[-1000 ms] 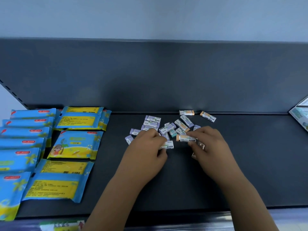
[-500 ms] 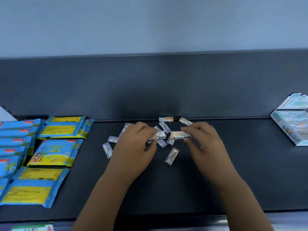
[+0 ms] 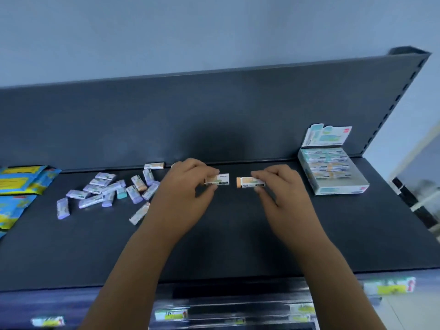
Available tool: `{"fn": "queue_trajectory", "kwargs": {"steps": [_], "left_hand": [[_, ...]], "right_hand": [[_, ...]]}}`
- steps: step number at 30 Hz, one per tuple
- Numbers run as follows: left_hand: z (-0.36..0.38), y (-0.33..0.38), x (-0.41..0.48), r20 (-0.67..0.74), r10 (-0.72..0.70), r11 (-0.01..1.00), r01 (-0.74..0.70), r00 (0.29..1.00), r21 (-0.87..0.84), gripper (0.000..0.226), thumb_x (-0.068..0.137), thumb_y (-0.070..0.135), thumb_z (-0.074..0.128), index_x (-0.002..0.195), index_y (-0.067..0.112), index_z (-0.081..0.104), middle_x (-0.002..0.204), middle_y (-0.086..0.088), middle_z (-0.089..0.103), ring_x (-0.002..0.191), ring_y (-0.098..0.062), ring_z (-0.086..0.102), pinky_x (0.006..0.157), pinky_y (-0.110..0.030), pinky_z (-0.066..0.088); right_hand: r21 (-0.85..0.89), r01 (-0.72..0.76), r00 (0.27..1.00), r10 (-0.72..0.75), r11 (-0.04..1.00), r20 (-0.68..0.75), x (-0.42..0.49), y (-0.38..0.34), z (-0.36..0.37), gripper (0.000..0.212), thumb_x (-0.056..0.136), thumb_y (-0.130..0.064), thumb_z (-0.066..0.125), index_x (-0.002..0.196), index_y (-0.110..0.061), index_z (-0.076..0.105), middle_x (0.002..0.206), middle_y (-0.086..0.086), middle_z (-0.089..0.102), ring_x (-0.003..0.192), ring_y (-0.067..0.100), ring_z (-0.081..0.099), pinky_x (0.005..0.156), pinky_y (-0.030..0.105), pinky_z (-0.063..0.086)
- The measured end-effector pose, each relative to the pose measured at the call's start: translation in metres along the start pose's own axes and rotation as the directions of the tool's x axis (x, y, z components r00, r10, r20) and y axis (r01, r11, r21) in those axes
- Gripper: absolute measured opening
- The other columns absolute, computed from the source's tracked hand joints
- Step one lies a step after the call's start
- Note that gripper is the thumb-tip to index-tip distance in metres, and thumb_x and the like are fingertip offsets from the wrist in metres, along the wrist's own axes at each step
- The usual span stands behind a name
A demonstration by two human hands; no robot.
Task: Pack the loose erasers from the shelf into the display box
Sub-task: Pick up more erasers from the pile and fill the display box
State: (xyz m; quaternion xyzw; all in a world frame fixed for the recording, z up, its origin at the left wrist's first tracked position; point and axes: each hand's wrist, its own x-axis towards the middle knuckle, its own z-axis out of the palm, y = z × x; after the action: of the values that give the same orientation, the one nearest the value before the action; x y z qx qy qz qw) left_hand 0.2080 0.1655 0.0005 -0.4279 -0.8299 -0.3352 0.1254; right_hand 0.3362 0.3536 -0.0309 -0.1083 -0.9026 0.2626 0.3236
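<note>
A dark shelf [image 3: 238,246] carries the display box [image 3: 340,189] near its right end. The box's lid flap is propped up behind so that the rows of erasers already inside face the front. The box looks largely filled, though how much room remains cannot be told. Far to the left of the box lie blue-and-yellow packets [image 3: 21,179], which play no part in the job. A person's left hand [image 3: 183,198] and right hand [image 3: 283,196] hover side by side just left of the box, the right hand nearer to it. The loose erasers [image 3: 107,189] lie scattered well to the left of the box, beyond the left hand, with many not yet packed. Each hand pinches one paper-sleeved eraser between thumb and fingertips. The left-hand eraser [image 3: 220,179] and the right-hand eraser [image 3: 250,182] are held level, end to end with a small gap, probably to match the rows in the box before they are slotted in.
</note>
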Motion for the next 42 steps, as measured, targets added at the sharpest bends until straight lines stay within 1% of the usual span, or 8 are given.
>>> {"fn": "queue_trajectory", "kwargs": {"steps": [4,8,16,20,24,28,35,42], "left_hand": [[0.017,0.037,0.001,-0.009,-0.06,0.997,0.059,0.998,-0.052,0.027,0.087,0.014,0.074,0.112,0.023,0.072,0.103,0.014,0.06,0.099,-0.007,0.057,0.088,-0.019,0.043],[0.021,0.061,0.005,0.02,-0.092,0.992,0.093,0.996,-0.082,0.027,0.087,0.016,0.073,0.112,0.026,0.072,0.102,0.018,0.06,0.099,-0.005,0.057,0.083,-0.012,0.039],[0.038,0.053,0.019,0.042,-0.047,0.995,0.05,0.998,-0.085,0.026,0.086,0.015,0.074,0.11,0.025,0.073,0.099,0.019,0.059,0.096,-0.007,0.059,0.083,-0.024,0.046],[0.046,0.046,0.023,0.082,-0.014,0.992,0.024,0.997,-0.123,0.026,0.086,0.016,0.074,0.11,0.026,0.072,0.098,0.018,0.058,0.095,-0.009,0.059,0.084,-0.027,0.048],[0.054,0.046,0.023,0.101,-0.017,0.975,0.039,0.995,-0.219,0.027,0.085,0.016,0.075,0.109,0.029,0.072,0.098,0.019,0.06,0.095,-0.01,0.061,0.083,-0.034,0.051],[0.068,0.052,0.032,0.117,-0.031,0.963,0.061,0.993,-0.262,0.027,0.085,0.017,0.075,0.108,0.03,0.072,0.098,0.019,0.06,0.096,-0.009,0.061,0.084,-0.034,0.052],[0.1,0.08,0.055,0.159,0.007,0.957,0.04,0.987,-0.288,0.026,0.087,0.019,0.075,0.11,0.029,0.072,0.099,0.019,0.06,0.098,-0.01,0.061,0.085,-0.03,0.051],[0.14,0.119,0.08,0.151,-0.021,0.972,0.056,0.988,-0.23,0.029,0.086,0.019,0.075,0.112,0.03,0.072,0.101,0.023,0.059,0.099,-0.004,0.058,0.087,-0.03,0.051]], "right_hand": [[0.031,0.039,0.999,-0.039,0.999,-0.009,-0.005,0.02,-0.027,0.03,0.095,-0.009,0.065,0.125,-0.014,0.067,0.112,-0.005,0.056,0.107,0.018,0.051,0.093,0.025,0.042],[0.041,0.03,0.999,-0.028,0.999,-0.038,-0.01,0.03,-0.046,0.03,0.097,-0.013,0.063,0.127,-0.013,0.066,0.112,-0.004,0.056,0.106,0.017,0.05,0.094,0.021,0.039],[-0.005,-0.022,0.999,0.022,1.0,-0.041,-0.006,0.041,-0.046,0.03,0.096,-0.012,0.064,0.126,-0.011,0.066,0.112,-0.003,0.055,0.105,0.015,0.053,0.091,0.026,0.044],[0.001,-0.044,0.998,0.044,0.999,-0.043,-0.009,0.042,-0.046,0.03,0.096,-0.012,0.064,0.126,-0.012,0.066,0.113,-0.003,0.055,0.105,0.012,0.054,0.09,0.025,0.046],[0.013,-0.037,0.999,0.037,0.999,0.005,-0.012,0.042,-0.05,0.03,0.095,-0.012,0.065,0.126,-0.012,0.066,0.113,-0.004,0.054,0.105,0.01,0.054,0.091,0.025,0.046],[0.014,-0.063,0.998,0.063,0.998,-0.006,-0.014,0.051,-0.059,0.03,0.096,-0.014,0.064,0.126,-0.014,0.066,0.113,-0.008,0.054,0.106,0.01,0.055,0.09,0.027,0.048],[-0.036,-0.113,0.993,0.113,0.993,-0.019,-0.013,0.088,-0.085,0.031,0.096,-0.015,0.065,0.126,-0.017,0.066,0.118,-0.01,0.054,0.112,0.009,0.055,0.092,0.026,0.049],[-0.055,-0.14,0.99,0.14,0.989,-0.005,-0.008,0.134,-0.115,0.033,0.096,-0.017,0.063,0.129,-0.023,0.064,0.12,-0.013,0.052,0.114,0.01,0.053,0.095,0.028,0.05]]}}
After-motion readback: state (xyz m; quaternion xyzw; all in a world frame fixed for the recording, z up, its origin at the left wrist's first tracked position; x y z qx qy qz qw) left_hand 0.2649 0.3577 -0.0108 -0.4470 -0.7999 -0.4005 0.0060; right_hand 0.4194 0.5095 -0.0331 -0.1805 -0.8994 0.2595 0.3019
